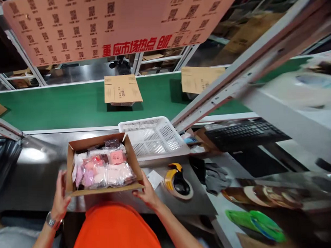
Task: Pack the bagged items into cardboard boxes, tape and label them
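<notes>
An open cardboard box is held level between my two hands, above the near edge of the metal worktable. Small clear plastic packets in pink, white and dark colours fill it. My left hand, with a watch on the wrist, is closed on the box's left side. On the right, my right hand grips the near right corner, thumb at the front wall. To the right lies a yellow and black tape dispenser, near a white paper slip.
A white plastic basket sits behind the box. Farther back, a green conveyor belt carries cardboard boxes. A slanted metal post stands right of centre. A keyboard, grey gloves and tape rolls lie at right.
</notes>
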`<action>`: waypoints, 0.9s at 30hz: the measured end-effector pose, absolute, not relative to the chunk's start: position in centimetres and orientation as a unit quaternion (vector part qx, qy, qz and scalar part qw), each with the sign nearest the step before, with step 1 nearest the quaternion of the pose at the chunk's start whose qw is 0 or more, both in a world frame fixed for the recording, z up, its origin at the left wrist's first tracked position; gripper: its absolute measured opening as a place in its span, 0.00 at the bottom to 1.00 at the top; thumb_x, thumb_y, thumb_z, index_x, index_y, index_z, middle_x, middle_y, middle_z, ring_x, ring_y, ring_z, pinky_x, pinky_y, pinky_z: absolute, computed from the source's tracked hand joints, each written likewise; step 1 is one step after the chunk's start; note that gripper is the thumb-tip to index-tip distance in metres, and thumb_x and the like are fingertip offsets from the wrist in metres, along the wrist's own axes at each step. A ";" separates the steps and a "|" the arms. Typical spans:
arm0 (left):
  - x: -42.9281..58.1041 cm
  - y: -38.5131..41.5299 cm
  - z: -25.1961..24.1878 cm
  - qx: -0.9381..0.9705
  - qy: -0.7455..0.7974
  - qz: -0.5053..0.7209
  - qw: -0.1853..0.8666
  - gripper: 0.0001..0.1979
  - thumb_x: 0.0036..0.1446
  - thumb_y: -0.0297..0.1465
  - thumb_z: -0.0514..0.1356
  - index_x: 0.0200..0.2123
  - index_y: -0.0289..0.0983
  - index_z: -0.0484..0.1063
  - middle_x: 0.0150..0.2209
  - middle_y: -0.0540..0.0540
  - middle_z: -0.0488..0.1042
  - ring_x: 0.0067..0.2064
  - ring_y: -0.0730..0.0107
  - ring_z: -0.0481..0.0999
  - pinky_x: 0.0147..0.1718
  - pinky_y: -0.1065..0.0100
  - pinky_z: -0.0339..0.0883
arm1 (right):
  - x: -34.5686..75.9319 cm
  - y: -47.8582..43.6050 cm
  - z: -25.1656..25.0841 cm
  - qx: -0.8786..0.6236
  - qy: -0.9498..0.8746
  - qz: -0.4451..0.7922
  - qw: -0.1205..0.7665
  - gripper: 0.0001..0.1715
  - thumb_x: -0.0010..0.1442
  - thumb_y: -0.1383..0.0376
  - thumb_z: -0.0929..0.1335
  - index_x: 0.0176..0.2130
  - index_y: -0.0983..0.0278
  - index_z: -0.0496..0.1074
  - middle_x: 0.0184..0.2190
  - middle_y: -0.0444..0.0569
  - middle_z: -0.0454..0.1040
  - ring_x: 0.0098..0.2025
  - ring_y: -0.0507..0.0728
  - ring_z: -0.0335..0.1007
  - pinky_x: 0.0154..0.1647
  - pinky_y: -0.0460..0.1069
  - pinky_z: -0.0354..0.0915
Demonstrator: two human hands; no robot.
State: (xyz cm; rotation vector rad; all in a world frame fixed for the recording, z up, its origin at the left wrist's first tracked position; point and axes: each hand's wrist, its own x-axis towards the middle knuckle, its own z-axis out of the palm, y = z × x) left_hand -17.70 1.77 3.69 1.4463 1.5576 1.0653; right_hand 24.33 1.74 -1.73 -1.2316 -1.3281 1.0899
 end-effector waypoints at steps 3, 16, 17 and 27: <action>-18.7 2.8 9.6 0.617 0.553 0.476 0.294 0.57 0.64 0.69 0.55 0.86 0.55 0.38 0.87 0.47 0.47 0.86 0.38 0.44 0.84 0.37 0.45 | 24.9 2.2 -0.8 -0.473 -0.593 0.411 0.505 0.86 0.52 0.23 0.77 0.86 0.61 0.44 0.84 0.69 0.51 0.84 0.78 0.52 0.81 0.69 0.60; 1.1 16.0 11.2 0.928 0.312 -0.009 0.203 0.63 0.35 0.70 0.77 0.73 0.50 0.76 0.84 0.28 0.53 0.81 0.01 0.46 0.72 0.09 0.33 | 23.3 4.2 -1.4 -0.350 -0.769 0.289 0.451 1.03 0.50 0.34 0.83 0.83 0.69 0.14 0.86 0.73 0.19 0.87 0.81 0.23 0.85 0.75 0.44; 1.3 16.0 10.4 0.924 0.327 -0.012 0.199 0.64 0.35 0.70 0.77 0.73 0.48 0.76 0.83 0.26 0.55 0.80 0.01 0.48 0.73 0.10 0.34 | 23.2 4.2 -1.3 -0.343 -0.773 0.290 0.447 1.02 0.51 0.34 0.83 0.83 0.69 0.14 0.86 0.73 0.20 0.87 0.81 0.23 0.85 0.76 0.43; 3.7 15.0 8.3 0.747 0.545 0.072 0.373 0.39 0.44 0.55 0.76 0.61 0.53 0.84 0.61 0.40 0.86 0.72 0.25 0.73 0.71 0.35 0.69 | 23.2 6.6 0.1 -0.229 -0.822 0.349 0.387 0.86 0.58 0.32 0.78 0.86 0.58 0.28 0.86 0.69 0.25 0.87 0.83 0.25 0.82 0.84 0.32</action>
